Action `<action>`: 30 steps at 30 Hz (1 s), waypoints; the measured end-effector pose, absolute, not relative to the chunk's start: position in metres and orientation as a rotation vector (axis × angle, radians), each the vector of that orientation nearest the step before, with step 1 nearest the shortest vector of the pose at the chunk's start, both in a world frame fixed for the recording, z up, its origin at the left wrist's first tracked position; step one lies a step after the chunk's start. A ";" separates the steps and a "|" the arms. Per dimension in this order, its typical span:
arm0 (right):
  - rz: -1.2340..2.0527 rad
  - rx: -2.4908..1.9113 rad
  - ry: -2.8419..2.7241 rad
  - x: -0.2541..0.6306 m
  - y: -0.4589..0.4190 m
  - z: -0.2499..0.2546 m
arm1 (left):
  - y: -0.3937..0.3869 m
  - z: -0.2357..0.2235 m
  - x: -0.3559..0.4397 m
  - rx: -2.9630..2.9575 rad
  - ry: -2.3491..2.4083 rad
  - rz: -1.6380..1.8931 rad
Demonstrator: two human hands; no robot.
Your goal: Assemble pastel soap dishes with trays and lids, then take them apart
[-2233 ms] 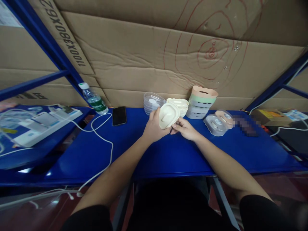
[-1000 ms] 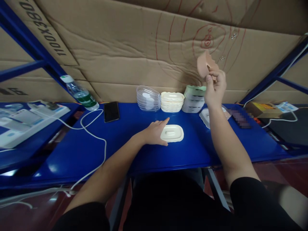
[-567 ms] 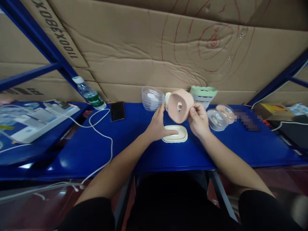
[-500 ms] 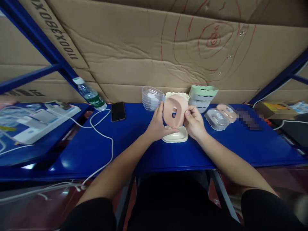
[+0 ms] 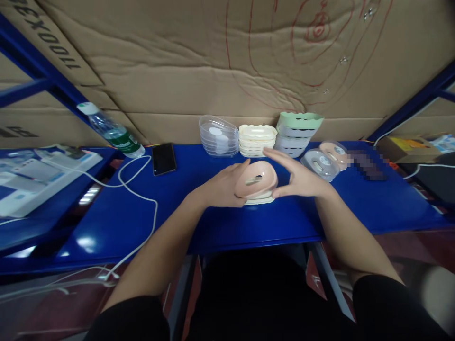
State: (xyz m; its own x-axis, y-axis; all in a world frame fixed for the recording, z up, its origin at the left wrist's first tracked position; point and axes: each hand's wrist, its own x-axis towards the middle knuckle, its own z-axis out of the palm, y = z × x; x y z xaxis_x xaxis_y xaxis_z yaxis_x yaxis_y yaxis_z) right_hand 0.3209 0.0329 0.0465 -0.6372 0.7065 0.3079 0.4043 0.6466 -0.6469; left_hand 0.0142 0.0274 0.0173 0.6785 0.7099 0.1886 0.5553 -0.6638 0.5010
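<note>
In the head view, the pink shell (image 5: 263, 187) sits tilted on the cream base (image 5: 261, 201) on the desk (image 5: 234, 227), between both hands. The left hand (image 5: 223, 187) grasps its left side; the right hand (image 5: 302, 176), fingers spread, stands just beside its right edge (thumb contact is hard to tell).

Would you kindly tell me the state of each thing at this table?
Pink tray: over cream base, in left hand
Cream base: flat, partly covered
Right hand: open
Clear trays: stacked
Cream trays: stacked
Green tray: topping grey stack
Bottle: capped
Phone: flat, screen dark
Cable: loosely looped
Grey dish: beside peach dish
Blurred item: unclear
</note>
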 end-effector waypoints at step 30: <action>0.685 -0.966 -2.660 0.301 0.041 0.006 | 0.039 -0.005 0.017 2.425 1.092 0.238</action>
